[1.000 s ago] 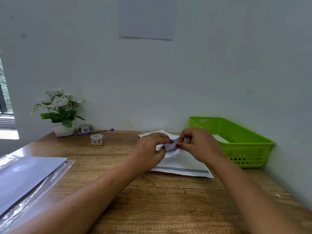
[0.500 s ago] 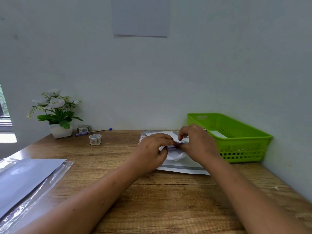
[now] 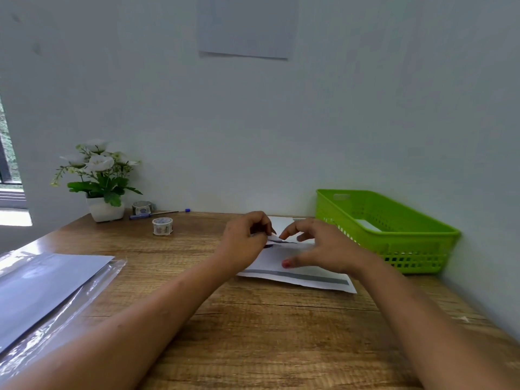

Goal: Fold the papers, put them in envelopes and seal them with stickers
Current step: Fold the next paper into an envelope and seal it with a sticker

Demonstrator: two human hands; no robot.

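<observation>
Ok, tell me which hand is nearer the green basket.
Right. The right hand hovers just left of the green basket; the left hand sits farther left, pinching a paper scrap.

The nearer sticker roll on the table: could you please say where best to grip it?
I would pinch the sticker roll across its round outer wall from above: it lies flat, hole upward, apart from the pen behind it.

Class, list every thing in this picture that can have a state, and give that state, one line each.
left hand: pinches a small white piece
right hand: open, over the envelope
envelope: lying flat
green basket: upright, something white inside
near sticker roll: lying on its flat side
pen: lying down
flower pot: upright
</observation>
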